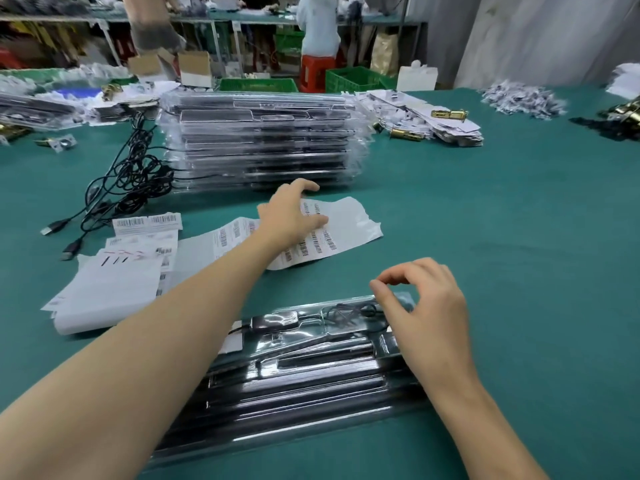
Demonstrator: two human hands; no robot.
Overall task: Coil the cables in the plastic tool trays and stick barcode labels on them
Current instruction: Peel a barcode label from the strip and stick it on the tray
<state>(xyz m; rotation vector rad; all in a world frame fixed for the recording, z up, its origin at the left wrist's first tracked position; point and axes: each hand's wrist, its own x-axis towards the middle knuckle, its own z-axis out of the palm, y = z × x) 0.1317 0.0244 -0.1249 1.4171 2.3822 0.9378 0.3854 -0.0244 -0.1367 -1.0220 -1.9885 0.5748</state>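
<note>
Green-clothed table (485,237): clear plastic tool tray (311,372), coiled black cable (356,311) inside, at 6 o'clock; likely light, slick, flexible, so take its rim. Left hand (291,216) spreads flat on flimsy white barcode label sheet (349,220) at 12; right hand (426,306) curls over the cable, hold unclear.

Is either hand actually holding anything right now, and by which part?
Nothing that shows. The left hand rests on the white barcode label sheet. The right hand is over the clear plastic tool tray, thumb and forefinger curled together on nothing visible.
</note>
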